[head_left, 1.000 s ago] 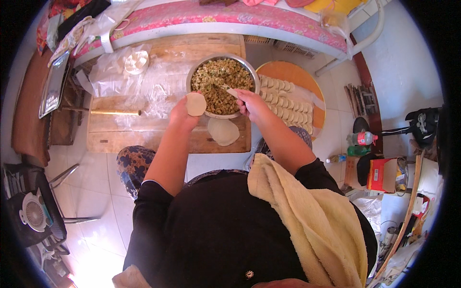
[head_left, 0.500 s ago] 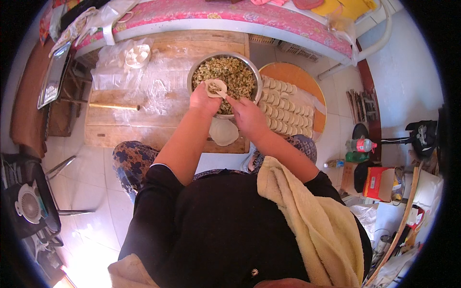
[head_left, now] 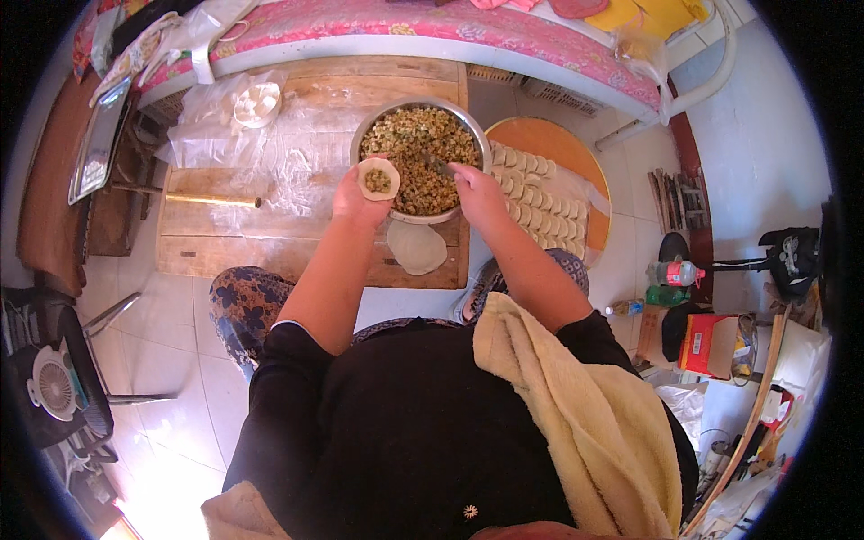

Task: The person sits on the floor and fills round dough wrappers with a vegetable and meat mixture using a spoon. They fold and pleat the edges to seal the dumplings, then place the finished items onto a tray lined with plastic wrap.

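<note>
On the palm of my left hand [head_left: 356, 203] lies a round dumpling wrapper [head_left: 378, 181] with a small heap of filling at its centre; the fingers cup it from below. My right hand [head_left: 480, 193] grips a spoon [head_left: 440, 166], its far end down in the chopped filling [head_left: 423, 131]. That filling sits in a large metal bowl [head_left: 487, 148] just beyond my hands. Flat wrappers [head_left: 418, 249] rest at the near edge of the table, below the bowl. Rows of folded dumplings [head_left: 542, 212] cover part of a round orange board [head_left: 583, 160] on the right.
The low wooden table [head_left: 270, 250] is dusted with flour. A rolling pin [head_left: 216, 200] lies at its left, with a white bowl [head_left: 257, 105] on plastic sheeting farther back. A bed [head_left: 396, 36] runs along the far side. Bottles [head_left: 675, 273] and boxes stand at right.
My left hand has drawn left and slightly nearer with the wrapper. My right hand has moved right, taking the spoon off the wrapper and into the filling, leaving filling on the wrapper.
</note>
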`<state>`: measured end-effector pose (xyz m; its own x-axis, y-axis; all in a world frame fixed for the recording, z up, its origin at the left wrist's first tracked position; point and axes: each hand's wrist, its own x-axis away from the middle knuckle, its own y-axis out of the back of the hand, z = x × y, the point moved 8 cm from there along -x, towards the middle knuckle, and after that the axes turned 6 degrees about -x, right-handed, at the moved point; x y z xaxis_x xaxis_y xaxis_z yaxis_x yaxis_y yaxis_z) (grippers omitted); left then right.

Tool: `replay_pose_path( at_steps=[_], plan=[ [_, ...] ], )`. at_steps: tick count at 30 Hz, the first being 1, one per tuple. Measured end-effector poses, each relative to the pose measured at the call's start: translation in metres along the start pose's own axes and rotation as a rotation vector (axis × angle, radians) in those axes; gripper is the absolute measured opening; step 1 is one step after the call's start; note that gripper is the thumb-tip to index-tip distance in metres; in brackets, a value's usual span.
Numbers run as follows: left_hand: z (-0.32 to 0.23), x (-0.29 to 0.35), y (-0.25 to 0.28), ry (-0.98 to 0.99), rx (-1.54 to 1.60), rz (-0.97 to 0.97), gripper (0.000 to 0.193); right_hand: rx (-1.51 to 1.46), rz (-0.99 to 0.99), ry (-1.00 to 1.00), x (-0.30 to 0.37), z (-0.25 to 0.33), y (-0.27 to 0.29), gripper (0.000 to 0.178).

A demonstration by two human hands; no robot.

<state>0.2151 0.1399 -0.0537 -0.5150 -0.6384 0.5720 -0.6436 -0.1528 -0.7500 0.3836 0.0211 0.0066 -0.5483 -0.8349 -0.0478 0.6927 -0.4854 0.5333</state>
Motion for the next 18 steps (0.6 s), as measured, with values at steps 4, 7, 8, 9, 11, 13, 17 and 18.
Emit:
replay_pose_path(
  at_steps=[4, 7, 8, 9, 11, 13, 17, 18],
  plan=[
    [-0.007, -0.005, 0.009, -0.009, 0.009, 0.007, 0.043, -0.054, 0.048, -0.100, -0.008, -0.007, -0.016, 0.029],
    [-0.011, -0.004, 0.013, -0.007, -0.011, -0.024, 0.044, -0.117, 0.081, -0.085, -0.008, -0.021, -0.027, 0.029],
    [-0.013, -0.003, 0.014, -0.008, -0.016, -0.042, 0.044, -0.126, 0.100, -0.117, -0.006, -0.020, -0.029, 0.029],
    [-0.015, -0.001, 0.016, -0.008, 0.000, -0.061, 0.045, -0.135, 0.118, -0.150, -0.003, -0.019, -0.030, 0.029],
    [-0.018, 0.000, 0.018, -0.005, 0.031, -0.094, 0.047, -0.233, 0.158, -0.255, 0.002, -0.020, -0.033, 0.029],
    [-0.018, 0.000, 0.019, -0.007, 0.018, -0.097, 0.049, -0.412, 0.201, -0.398, 0.007, -0.025, -0.037, 0.030],
    [-0.019, 0.002, 0.018, -0.010, -0.001, -0.102, 0.051, -0.833, 0.273, -0.622, 0.019, -0.028, -0.038, 0.033],
    [-0.019, 0.002, 0.018, -0.011, 0.001, -0.104, 0.050, -0.910, 0.289, -0.649, 0.020, -0.029, -0.037, 0.033]
  ],
)
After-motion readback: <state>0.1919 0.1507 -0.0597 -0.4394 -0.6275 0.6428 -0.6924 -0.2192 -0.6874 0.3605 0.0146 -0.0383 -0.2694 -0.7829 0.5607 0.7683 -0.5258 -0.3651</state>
